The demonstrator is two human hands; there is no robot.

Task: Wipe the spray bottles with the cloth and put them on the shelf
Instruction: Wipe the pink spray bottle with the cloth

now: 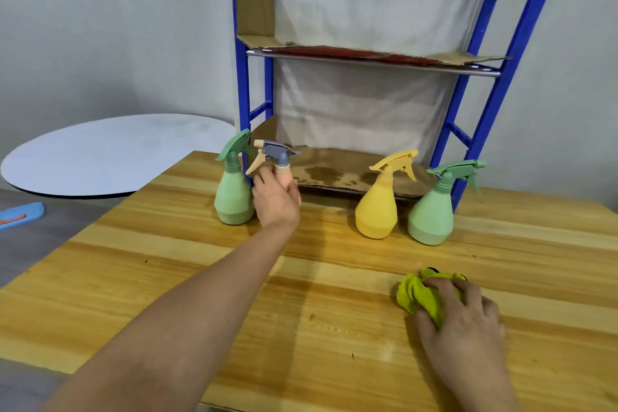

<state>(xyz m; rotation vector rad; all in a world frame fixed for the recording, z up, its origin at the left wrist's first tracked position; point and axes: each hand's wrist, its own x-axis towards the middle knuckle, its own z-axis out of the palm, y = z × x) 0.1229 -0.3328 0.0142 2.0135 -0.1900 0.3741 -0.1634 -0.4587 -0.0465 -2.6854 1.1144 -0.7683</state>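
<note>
Reaching across the wooden table, the person's left hand had closed around the neck of the pink bottle, fingers wrapped just under its grey trigger head. That bottle stood at the table's far edge, touching the left green bottle and just in front of the blue shelf. The right hand lay near the front, fingers curled over a bunched yellow-green cloth and gripping it against the wood. A yellow bottle and another green bottle waited side by side further right.

To my eye the step was bringing the pink bottle to the cloth. It would go best lifted straight up first, since its neighbour sat so close that a sideways pull could tip it. Holding low on the neck seemed sound; the trigger should stay clear of the fingers. The cloth might be shaken looser before wiping, so it wraps the body rather than dabbing it.
</note>
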